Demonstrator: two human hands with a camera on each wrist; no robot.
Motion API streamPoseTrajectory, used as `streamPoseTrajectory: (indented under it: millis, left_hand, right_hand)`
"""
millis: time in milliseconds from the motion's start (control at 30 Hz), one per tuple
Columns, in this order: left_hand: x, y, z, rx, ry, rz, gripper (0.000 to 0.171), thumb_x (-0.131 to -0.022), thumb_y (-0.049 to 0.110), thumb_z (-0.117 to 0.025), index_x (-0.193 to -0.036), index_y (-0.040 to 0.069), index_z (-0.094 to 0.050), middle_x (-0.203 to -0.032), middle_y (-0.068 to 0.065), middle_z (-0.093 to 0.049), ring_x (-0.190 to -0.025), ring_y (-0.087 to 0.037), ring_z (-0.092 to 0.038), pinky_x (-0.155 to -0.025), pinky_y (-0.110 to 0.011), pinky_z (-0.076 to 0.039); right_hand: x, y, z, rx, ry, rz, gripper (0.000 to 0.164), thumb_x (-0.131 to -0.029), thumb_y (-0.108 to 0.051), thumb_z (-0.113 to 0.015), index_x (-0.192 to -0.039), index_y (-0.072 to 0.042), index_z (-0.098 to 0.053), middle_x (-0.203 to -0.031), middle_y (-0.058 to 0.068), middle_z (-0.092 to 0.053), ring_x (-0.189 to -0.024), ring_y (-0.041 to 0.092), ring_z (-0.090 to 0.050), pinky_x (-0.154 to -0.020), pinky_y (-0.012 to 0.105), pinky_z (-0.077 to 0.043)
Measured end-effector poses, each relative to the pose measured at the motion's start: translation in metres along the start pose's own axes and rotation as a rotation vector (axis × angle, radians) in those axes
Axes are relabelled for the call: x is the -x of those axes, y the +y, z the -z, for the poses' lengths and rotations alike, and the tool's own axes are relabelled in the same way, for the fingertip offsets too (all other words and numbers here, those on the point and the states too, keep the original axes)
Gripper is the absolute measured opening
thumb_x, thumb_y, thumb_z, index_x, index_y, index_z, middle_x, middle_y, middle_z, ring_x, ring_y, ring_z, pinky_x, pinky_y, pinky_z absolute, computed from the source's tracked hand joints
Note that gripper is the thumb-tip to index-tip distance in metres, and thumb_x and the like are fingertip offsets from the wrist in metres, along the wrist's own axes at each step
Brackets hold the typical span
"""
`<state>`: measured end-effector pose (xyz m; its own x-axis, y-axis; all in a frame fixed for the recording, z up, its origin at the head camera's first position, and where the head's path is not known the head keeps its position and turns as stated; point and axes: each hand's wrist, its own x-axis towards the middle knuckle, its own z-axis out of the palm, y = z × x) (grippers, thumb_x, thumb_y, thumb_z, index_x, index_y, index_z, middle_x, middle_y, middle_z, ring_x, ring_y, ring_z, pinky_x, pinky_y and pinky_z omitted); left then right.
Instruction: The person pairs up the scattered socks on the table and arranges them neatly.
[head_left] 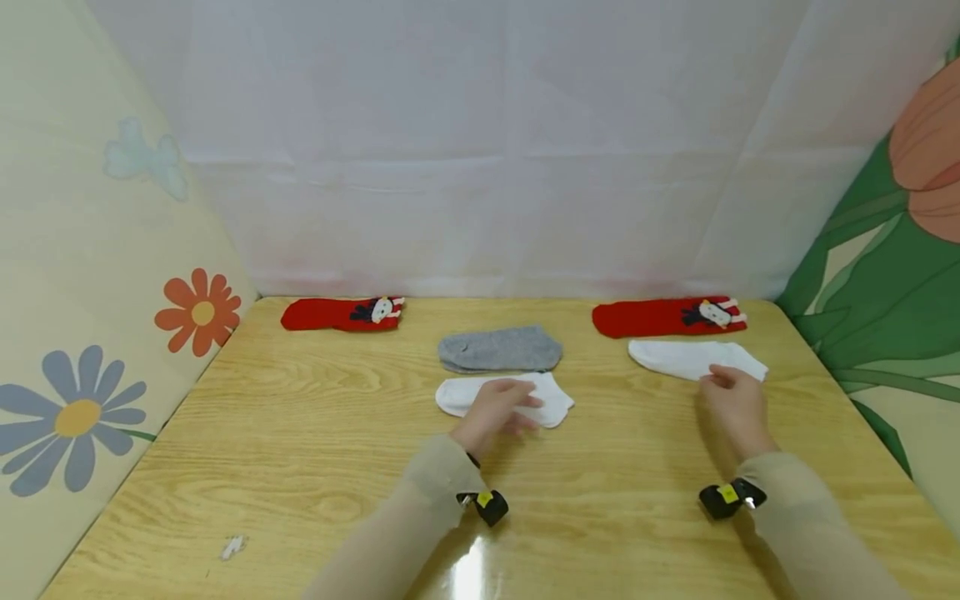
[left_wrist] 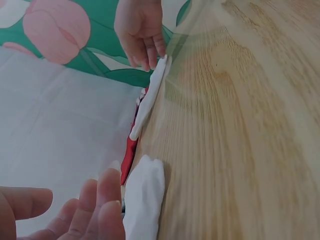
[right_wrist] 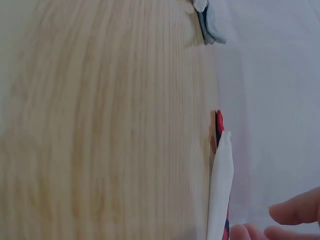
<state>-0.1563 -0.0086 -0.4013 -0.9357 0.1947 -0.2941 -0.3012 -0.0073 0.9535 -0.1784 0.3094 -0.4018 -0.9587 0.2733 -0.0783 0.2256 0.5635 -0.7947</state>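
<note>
Over the middle white sock (head_left: 551, 400), my left hand (head_left: 495, 414) hovers with its thumb well apart from its loosely bent fingers (left_wrist: 87, 207). It holds nothing. My right hand (head_left: 735, 408) is at the near edge of the other white sock (head_left: 667, 357); in the left wrist view its fingers (left_wrist: 150, 50) point down beside that sock's end. Whether they touch it I cannot tell, but the right wrist view has the thumb (right_wrist: 295, 209) and fingers apart. A grey sock (head_left: 498, 350) lies flat just behind the middle white one.
Two red socks with a white cartoon figure lie along the back edge, one at the left (head_left: 322, 315) and one at the right (head_left: 645, 318). A white cloth (head_left: 495, 167) hangs behind the wooden table (head_left: 315, 467). Flower-printed panels (head_left: 97, 275) stand at both sides.
</note>
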Motion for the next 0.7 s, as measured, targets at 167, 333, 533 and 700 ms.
streamPoseTrajectory:
  millis: [167,333,533,700]
  left_hand:
    - [-0.007,0.001,-0.010,0.013,-0.001,0.007,0.036,-0.102,0.019,-0.051,-0.126,-0.008,-0.055,-0.102,-0.019,-0.069,-0.058,-0.009,-0.063,-0.050,-0.019,-0.047]
    - [-0.013,0.002,-0.019,-0.025,-0.010,-0.007,0.037,-0.101,0.019,-0.051,-0.125,-0.008,-0.056,-0.103,-0.018,-0.069,-0.070,-0.017,-0.067,-0.057,-0.024,-0.052]
    - [-0.017,0.006,-0.029,-0.027,-0.014,0.004,0.036,-0.101,0.018,-0.051,-0.126,-0.008,-0.056,-0.105,-0.019,-0.068,-0.092,-0.032,-0.068,-0.070,-0.032,-0.056]
    - [-0.021,0.007,-0.039,-0.032,-0.006,0.032,0.034,-0.101,0.019,-0.053,-0.124,-0.005,-0.058,-0.103,-0.016,-0.069,-0.090,-0.028,-0.068,-0.070,-0.030,-0.055]
  right_hand:
    - [-0.007,0.005,0.007,0.010,0.030,-0.010,0.046,-0.097,-0.009,-0.046,-0.132,0.021,-0.042,-0.123,0.037,-0.050,-0.106,0.037,-0.051,-0.064,0.013,-0.037]
    - [-0.014,0.009,0.012,0.038,0.043,-0.015,0.046,-0.096,-0.008,-0.046,-0.132,0.021,-0.042,-0.121,0.037,-0.051,-0.103,0.037,-0.052,-0.063,0.014,-0.038]
    - [-0.018,0.013,0.014,0.030,0.057,-0.031,0.045,-0.096,-0.007,-0.047,-0.131,0.021,-0.042,-0.123,0.038,-0.050,-0.109,0.040,-0.050,-0.068,0.018,-0.037]
    - [-0.022,0.017,0.016,0.029,0.049,-0.057,0.047,-0.098,-0.010,-0.045,-0.135,0.020,-0.039,-0.125,0.038,-0.048,-0.113,0.041,-0.048,-0.074,0.025,-0.040]
